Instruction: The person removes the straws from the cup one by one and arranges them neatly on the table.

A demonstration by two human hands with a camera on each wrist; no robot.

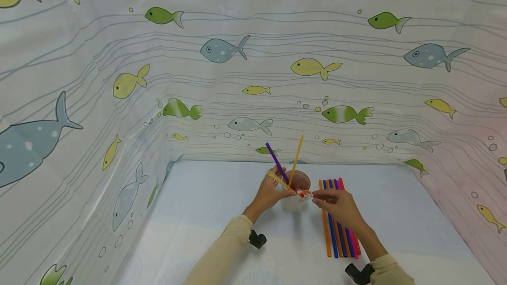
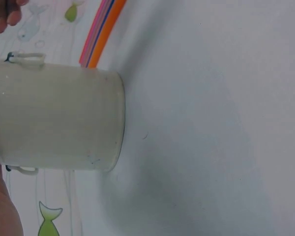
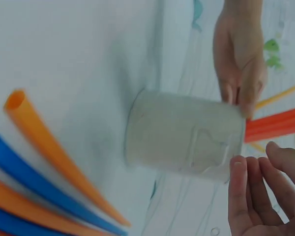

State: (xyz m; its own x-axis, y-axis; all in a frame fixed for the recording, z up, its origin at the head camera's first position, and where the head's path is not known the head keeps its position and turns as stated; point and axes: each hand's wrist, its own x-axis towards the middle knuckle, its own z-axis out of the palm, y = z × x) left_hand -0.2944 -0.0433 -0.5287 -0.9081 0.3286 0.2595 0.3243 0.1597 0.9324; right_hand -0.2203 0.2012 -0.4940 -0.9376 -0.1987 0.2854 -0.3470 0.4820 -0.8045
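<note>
Fish-printed sheeting (image 1: 277,21) walls in a pale table (image 1: 206,201) on three sides. From the head camera, a whitish canister (image 1: 294,206) stands on the table between the hands, its mouth up, with a purple straw (image 1: 276,159) and a yellow straw (image 1: 296,157) leaning out. The left hand (image 1: 269,192) grips its far-left rim, probably to steady it. The right hand (image 1: 340,203) comes to the opposite side, thumb and fingertips near each other by the rim. Beneath that forearm lies a row of coloured straws (image 1: 338,232), side by side, presumably to keep each one easy to take.

The left wrist camera shows the canister's wall with a small white loop (image 2: 28,58) on either side; only parts of both hands enter at the edge.

From the right wrist, the left thumb presses on the rim beside red straws (image 3: 275,125). The right hand's thumb is parted from its fingers, nothing visible between them; whether the fingertips touch the rim, I cannot tell.
</note>
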